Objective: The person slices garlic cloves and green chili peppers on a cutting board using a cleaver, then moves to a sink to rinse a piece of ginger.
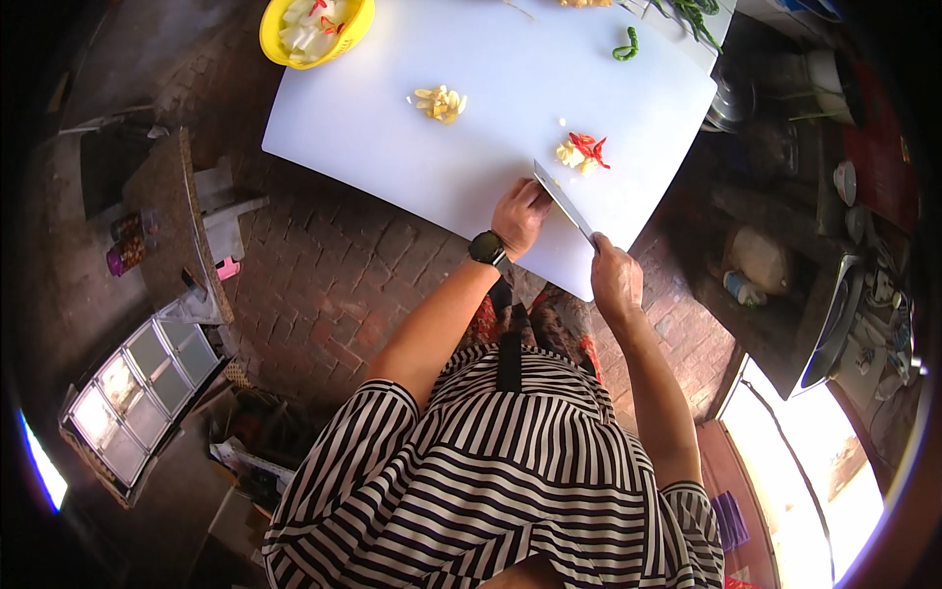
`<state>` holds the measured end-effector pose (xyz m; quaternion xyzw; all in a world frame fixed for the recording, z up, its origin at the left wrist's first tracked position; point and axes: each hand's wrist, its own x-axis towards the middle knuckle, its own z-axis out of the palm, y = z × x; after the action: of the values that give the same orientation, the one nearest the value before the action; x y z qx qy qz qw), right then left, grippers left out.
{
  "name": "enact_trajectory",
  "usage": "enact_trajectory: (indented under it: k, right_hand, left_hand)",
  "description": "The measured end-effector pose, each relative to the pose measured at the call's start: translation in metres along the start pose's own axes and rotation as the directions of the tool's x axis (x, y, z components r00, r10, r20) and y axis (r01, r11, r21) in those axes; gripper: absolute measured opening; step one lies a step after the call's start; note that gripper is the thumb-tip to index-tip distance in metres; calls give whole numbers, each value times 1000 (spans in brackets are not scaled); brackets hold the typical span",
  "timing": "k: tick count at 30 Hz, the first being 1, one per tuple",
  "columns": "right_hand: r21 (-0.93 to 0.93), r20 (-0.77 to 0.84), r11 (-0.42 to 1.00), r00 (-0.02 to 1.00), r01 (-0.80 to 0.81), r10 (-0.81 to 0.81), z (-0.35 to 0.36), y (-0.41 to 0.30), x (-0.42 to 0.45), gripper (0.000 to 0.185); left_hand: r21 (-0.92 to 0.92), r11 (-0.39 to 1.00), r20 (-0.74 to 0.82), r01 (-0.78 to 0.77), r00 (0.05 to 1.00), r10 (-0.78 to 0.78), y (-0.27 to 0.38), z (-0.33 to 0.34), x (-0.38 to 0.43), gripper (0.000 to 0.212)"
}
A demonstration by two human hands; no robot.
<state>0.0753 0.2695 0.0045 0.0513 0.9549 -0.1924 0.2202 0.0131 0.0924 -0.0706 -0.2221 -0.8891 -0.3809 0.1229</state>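
Note:
In the head view my right hand (617,281) grips the handle of a kitchen knife (563,196) over the near part of a white cutting board (353,140). My left hand (521,217), with a dark watch on its wrist, rests on the board with curled fingers against the blade. Whatever may be under those fingers is hidden. Just beyond the knife lie pale garlic cloves (569,155) with red chili pieces (593,147) on and beside them. Farther left sits a small heap of pale yellow slices (441,104), perhaps garlic or ginger.
A yellow plastic basket (359,34) holding white vegetable pieces (309,37) and red chili bits stands at the board's far left. One curled green chili (626,46) lies far right, near more green peppers (692,18). Ginger (585,2) shows at the top edge. Brick floor (331,272) surrounds me.

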Motion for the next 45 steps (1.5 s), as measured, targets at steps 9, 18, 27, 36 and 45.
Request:
enact_trajectory:
  k: [9,18,27,36,45]
  right_hand:
    - [-62,70,997,996,-48,53,-16,-12,-8,20]
    - [-33,114,998,992,-56,59,-22,-9,-9,29]
    - [-63,126,997,990,-50,57,-24,-13,-7,23]
    - [-5,85,1000,996,-29,30,-18,-8,-6,25]
    - [-49,122,998,991,-49,55,-21,-14,1,28]
  left_hand:
    - [2,1000,-37,20,999,-20,0,4,-3,18]
    - [-22,1000,-32,-13,999,12,-4,3,-3,18]
    - [-18,1000,-17,-14,1000,14,-5,3,-5,18]
    - [-17,1000,11,-20,1000,20,-5,1,-9,28]
    - [-21,1000,-3,-19,1000,19,-5,3,-10,26]
